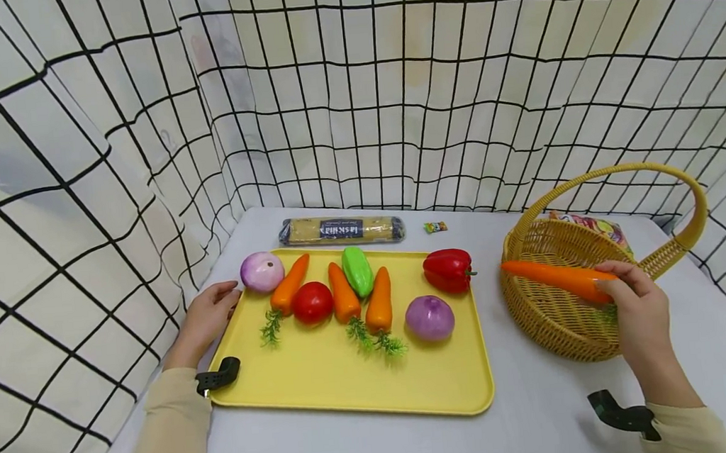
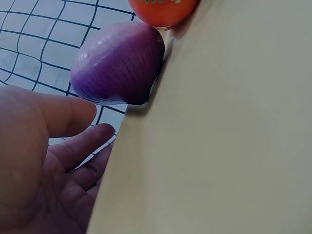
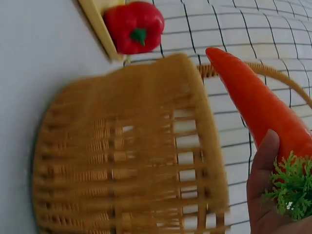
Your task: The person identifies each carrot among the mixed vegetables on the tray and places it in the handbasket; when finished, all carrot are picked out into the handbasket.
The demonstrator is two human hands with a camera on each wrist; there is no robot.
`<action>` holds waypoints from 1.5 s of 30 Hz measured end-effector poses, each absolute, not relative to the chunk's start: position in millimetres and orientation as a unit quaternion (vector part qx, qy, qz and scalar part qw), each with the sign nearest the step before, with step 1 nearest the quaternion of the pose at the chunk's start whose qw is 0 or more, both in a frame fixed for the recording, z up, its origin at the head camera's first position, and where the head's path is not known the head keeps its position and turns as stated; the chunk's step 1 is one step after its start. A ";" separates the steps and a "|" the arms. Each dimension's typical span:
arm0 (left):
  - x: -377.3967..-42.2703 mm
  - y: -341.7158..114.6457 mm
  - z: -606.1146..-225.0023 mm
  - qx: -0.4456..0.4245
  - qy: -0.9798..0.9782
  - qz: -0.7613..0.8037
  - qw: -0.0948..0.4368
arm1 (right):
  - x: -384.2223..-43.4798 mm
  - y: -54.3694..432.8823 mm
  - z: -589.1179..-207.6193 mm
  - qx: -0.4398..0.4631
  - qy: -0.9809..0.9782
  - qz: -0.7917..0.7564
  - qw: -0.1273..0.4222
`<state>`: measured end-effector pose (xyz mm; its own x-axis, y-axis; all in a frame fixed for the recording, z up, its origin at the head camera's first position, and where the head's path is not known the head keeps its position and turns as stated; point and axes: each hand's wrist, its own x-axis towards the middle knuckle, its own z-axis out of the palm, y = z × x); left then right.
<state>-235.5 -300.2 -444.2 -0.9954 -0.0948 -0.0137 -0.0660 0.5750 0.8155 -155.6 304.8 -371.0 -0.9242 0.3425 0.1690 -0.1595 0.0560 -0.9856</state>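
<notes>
My right hand grips an orange carrot by its thick end, over the wicker basket. In the right wrist view the carrot points up and left, its green leaves by the palm. At the left edge of the yellow tray, my left hand rests with relaxed fingers, close to a purple onion. The left wrist view has that onion just beyond the thumb. On the tray lie several carrots, a tomato, a green vegetable, a red bell pepper and another onion.
Behind the tray lies a long clear-wrapped package with a dark label, and a small colourful packet. A bright printed bag sits behind the basket, whose tall handle arches up. Grid-patterned cloth walls the white table.
</notes>
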 end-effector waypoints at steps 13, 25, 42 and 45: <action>-234.0 -298.7 -438.9 0.048 -0.890 -0.453 0.010 | -171.1 346.2 -367.5 -0.168 -0.727 0.637 0.192; -233.2 -300.5 -441.9 0.047 -0.890 -0.453 0.008 | -207.0 372.4 -355.3 -0.090 -0.876 0.470 0.063; -234.7 -298.7 -441.9 0.047 -0.894 -0.446 0.007 | -235.5 400.7 -329.8 -0.041 -0.917 0.395 -0.038; -234.9 -300.2 -443.0 0.050 -0.895 -0.442 0.011 | -242.3 402.2 -324.3 -0.041 -0.891 0.448 -0.065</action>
